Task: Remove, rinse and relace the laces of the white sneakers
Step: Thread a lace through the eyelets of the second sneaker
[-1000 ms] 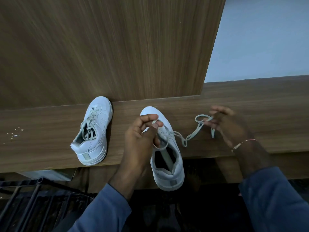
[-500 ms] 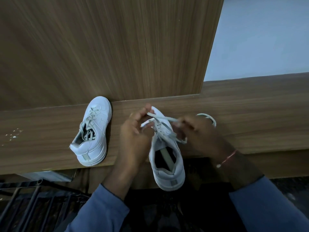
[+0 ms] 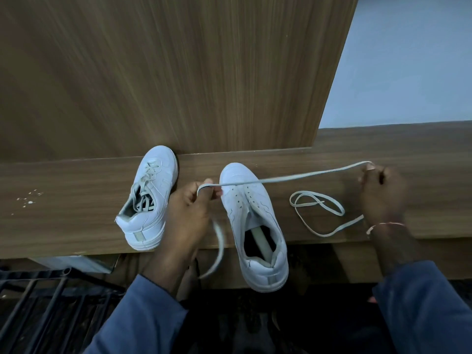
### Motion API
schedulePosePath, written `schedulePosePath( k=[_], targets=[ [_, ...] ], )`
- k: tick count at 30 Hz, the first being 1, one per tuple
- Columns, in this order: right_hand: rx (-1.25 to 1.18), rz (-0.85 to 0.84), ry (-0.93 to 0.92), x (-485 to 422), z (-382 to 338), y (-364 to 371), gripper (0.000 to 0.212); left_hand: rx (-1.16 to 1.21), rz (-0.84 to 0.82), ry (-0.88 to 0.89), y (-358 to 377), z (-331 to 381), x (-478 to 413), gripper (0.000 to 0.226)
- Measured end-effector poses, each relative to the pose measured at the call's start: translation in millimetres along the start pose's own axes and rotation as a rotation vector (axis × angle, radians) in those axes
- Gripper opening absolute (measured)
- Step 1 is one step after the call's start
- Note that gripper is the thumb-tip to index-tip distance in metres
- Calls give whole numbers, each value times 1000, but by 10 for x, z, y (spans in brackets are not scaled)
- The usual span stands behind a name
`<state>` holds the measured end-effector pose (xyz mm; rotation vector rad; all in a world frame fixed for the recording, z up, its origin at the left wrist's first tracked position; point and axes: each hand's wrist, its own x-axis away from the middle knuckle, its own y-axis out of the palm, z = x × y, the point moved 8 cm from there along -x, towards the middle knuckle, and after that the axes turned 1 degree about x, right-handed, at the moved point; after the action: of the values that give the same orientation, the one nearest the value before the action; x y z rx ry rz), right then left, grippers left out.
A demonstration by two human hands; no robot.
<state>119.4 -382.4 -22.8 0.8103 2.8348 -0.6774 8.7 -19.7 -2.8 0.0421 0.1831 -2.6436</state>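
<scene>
Two white sneakers stand on a wooden ledge (image 3: 76,226). The left sneaker (image 3: 149,198) is laced. The right sneaker (image 3: 252,226) has bare eyelets, and its heel hangs over the ledge's front edge. A pale lace (image 3: 288,178) stretches taut above the right sneaker's toe. My left hand (image 3: 191,208) pinches it left of that shoe, and one end dangles below the hand. My right hand (image 3: 380,195) pinches the lace far to the right. From there its slack lies looped on the ledge.
A wooden panel (image 3: 166,72) rises right behind the ledge, with a pale wall (image 3: 408,60) to its right. White crumbs (image 3: 28,199) dot the ledge at the left. A black metal rack (image 3: 51,302) stands below at the lower left.
The lace has come out of the right sneaker's eyelets. My right hand swung far to the right and drew the lace taut. My left hand stayed left of the shoe.
</scene>
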Motion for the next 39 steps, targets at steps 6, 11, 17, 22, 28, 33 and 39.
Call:
schedulePosePath(
  k=[6, 11, 17, 22, 28, 33, 39],
  targets=[
    [-152, 115, 66, -152, -216, -47, 28, 318, -355, -232, 193, 40, 151, 8],
    [-125, -118, -41, -274, -309, 171, 36, 262, -330, -236, 152, -66, 118, 31],
    [112, -623, -368, 629, -851, 568, 48, -166, -412, -27, 365, 6, 201, 24],
    [89, -950, -528, 1284, -1059, 957, 16, -359, -461, 115, 509, 61, 251, 31],
    [101, -524, -366, 642, -804, 612, 13, -245, -375, -30, 222, -90, 149, 19],
    [319, -506, -263, 560, -591, 584, 22, -253, -297, -10, 114, -88, 94, 19],
    [32, -1062, -514, 1480, -1171, 973, 30, -276, -298, 102, 313, 46, 138, 18]
  ],
)
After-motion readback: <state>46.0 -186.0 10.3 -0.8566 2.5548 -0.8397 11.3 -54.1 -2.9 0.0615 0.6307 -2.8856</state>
